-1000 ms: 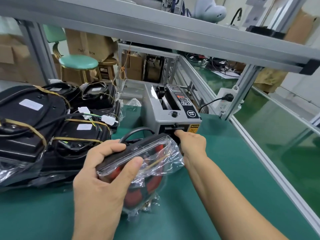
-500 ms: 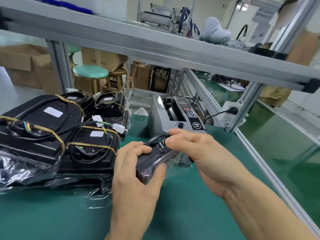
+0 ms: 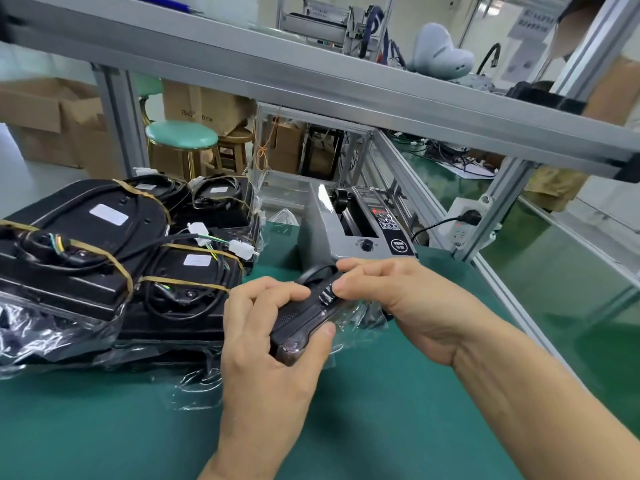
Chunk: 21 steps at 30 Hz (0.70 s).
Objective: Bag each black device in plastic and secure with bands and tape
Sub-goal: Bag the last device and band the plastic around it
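Black device [image 3: 304,315] in clear plastic bag [image 3: 360,311], held above green mat [image 3: 381,410]. Left hand [image 3: 266,341] grips it steady, fingers curled round; right hand [image 3: 398,299] fingertips press top edge, likely sticking tape.

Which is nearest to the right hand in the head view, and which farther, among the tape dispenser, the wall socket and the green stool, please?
From the right hand:
1. Tape dispenser, just behind it.
2. Wall socket, back right by the frame post.
3. Green stool, far back left, beyond the bench.
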{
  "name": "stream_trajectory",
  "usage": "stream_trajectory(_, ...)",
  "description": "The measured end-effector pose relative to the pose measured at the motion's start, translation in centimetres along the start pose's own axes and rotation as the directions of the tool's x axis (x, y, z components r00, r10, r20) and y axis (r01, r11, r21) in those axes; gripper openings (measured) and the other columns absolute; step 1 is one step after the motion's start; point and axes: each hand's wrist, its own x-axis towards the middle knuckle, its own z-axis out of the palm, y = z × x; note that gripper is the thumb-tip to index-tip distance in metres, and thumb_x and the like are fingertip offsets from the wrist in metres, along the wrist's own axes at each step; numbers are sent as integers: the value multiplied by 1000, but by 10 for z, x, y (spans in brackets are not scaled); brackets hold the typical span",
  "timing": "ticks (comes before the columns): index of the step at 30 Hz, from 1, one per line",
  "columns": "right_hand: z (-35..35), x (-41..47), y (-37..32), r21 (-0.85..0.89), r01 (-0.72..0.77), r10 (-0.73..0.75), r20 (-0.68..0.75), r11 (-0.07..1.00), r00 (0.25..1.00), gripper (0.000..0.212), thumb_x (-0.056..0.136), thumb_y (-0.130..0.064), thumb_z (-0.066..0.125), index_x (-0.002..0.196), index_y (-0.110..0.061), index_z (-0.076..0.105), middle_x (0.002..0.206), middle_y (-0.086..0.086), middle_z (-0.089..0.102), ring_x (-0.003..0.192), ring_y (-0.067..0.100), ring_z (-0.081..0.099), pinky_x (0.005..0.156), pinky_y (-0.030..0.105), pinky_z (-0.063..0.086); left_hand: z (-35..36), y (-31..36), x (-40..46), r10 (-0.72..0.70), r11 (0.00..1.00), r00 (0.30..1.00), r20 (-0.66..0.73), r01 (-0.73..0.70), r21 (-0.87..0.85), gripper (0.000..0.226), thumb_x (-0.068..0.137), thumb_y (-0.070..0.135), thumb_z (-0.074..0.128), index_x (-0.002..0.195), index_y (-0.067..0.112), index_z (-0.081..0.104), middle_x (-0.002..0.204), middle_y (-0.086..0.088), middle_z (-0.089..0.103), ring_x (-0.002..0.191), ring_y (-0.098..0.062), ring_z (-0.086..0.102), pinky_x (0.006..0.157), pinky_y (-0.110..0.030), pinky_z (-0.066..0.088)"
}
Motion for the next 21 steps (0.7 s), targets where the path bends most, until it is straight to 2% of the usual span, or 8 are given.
stream_trajectory(4, -1, 3, -3, -51, -25, 26, 7, 998, 1000, 7, 81, -15, 71, 76, -15, 76, 130, -9, 57, 108, -14, 46, 75, 13, 29, -1, 1, 0, 6, 1000, 1000, 12, -6, 6, 31, 71, 33, 65, 100, 34, 56, 107, -2, 49, 105, -13, 53, 89, -8, 36)
stream_trajectory(9, -4, 4, -2, -64, -43, 45, 20, 997, 999, 9, 80, -16, 73, 84, -9, 77, 118, -14, 60, 100, -15, 47, 75, 10, 28, 1, 1, -2, 19, 1000, 1000, 0, -19, 16, 30, 72, 29, 68, 99, 33, 56, 105, -1, 48, 103, -12, 52, 88, -8, 36)
stream_trajectory(12, -3, 3, -3, -48, -52, 54, 30, 997, 998, 6, 79, -18, 74, 81, -14, 78, 127, -11, 59, 103, -13, 47, 77, 11, 29, 1, -1, -3, 22, 999, 1000, -14, -22, 29, 38, 69, 19, 74, 98, 33, 55, 104, -1, 49, 101, -9, 52, 87, -9, 36)
stream_trajectory(15, -2, 4, -5, -41, -59, 59, 19, 997, 998, 4, 78, -18, 74, 78, -16, 78, 130, -9, 59, 104, -12, 47, 75, 11, 28, 2, -1, -2, 18, 1000, 1000, -17, -18, 17, 32, 70, 31, 69, 98, 35, 55, 105, 1, 49, 99, -11, 53, 84, -9, 38)
stream_trajectory(18, -1, 4, -5, -48, -60, 60, 1, 997, 998, 4, 78, -17, 74, 76, -16, 77, 130, -8, 58, 104, -11, 46, 74, 10, 27, 4, -1, -2, 8, 1000, 1000, -17, -8, -1, 29, 69, 32, 67, 97, 34, 57, 105, 1, 49, 97, -15, 54, 82, -10, 41)
stream_trajectory(21, -2, 4, -4, -73, -44, 43, -21, 996, 999, 8, 77, -16, 75, 70, -15, 76, 128, -9, 59, 104, -11, 47, 73, 12, 28, 6, -1, -1, 28, 1000, 999, -18, -28, -1, 34, 69, 20, 75, 95, 33, 58, 104, -2, 49, 98, -16, 55, 82, -10, 41)
